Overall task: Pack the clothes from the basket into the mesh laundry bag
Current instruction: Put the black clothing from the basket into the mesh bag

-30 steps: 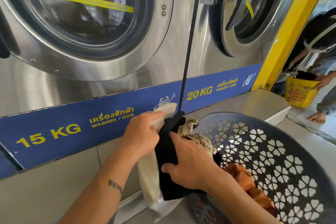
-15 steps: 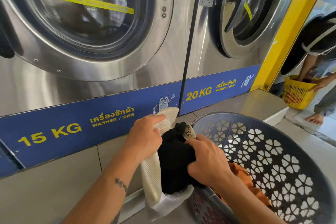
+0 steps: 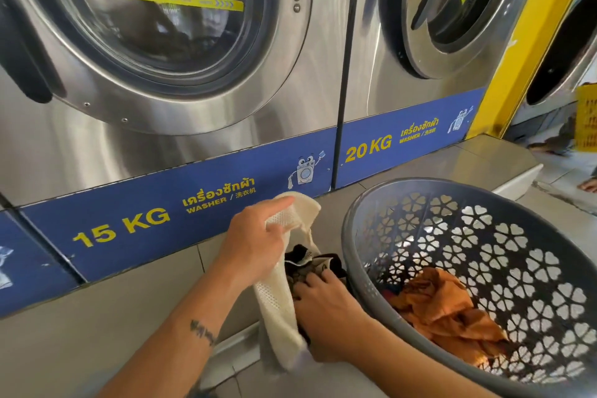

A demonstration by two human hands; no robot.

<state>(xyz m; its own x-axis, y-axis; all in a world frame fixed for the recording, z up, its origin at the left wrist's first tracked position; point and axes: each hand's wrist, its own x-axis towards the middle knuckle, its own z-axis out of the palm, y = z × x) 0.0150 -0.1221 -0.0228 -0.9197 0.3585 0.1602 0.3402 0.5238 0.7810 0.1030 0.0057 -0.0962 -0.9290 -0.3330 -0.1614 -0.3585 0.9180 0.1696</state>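
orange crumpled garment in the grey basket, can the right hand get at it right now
Probably yes: the right hand is at the dark clothes in the cream mesh bag, outside the rim of the grey plastic basket, and nothing covers the orange crumpled garment.

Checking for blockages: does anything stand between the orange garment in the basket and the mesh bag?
Yes. The wall of the basket lies between the orange garment and the mesh bag, and the right hand fills the bag's mouth, holding dark clothes there.
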